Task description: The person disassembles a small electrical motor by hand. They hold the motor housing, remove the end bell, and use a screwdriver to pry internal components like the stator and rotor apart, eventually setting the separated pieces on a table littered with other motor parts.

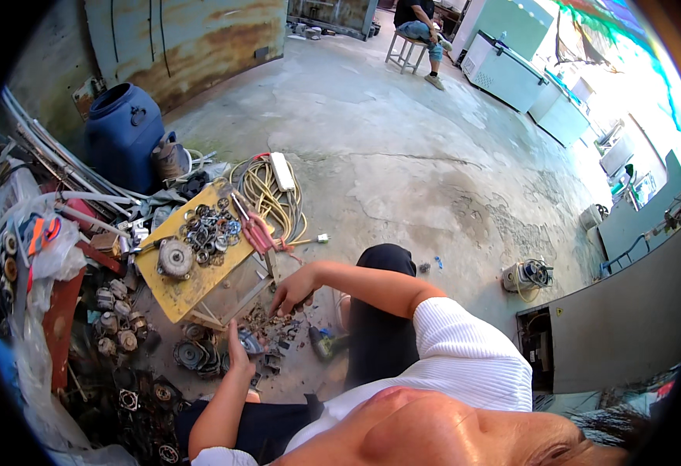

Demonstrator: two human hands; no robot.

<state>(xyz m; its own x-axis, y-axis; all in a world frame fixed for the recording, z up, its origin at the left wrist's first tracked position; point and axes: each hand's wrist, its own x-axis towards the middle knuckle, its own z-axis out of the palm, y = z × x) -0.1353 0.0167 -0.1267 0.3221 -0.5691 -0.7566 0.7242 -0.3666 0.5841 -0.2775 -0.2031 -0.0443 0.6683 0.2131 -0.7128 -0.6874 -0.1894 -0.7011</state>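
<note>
My left hand (pixel 239 351) is low beside the near end of a small yellow table, closed on a round grey metal part (pixel 250 342) that its palm and fingers partly cover. My right hand (pixel 294 288) hangs over a patch of metal scraps (pixel 280 330) on the floor. Its fingers are curled together, and whatever they hold is too small to make out. On the yellow table (pixel 171 298) are a heap of metal rings (pixel 208 233), a round metal motor housing (pixel 175 258) and red-handled pliers (pixel 257 231). A drill (pixel 326 342) lies by my right leg.
Coiled yellow cable (pixel 261 189) and a white power strip (pixel 282 171) lie beyond the table. A blue drum (pixel 125 132) stands far left. Motor parts (pixel 121 322) crowd the left floor. Another person (pixel 416 25) sits on a stool near white chest freezers (pixel 503 71).
</note>
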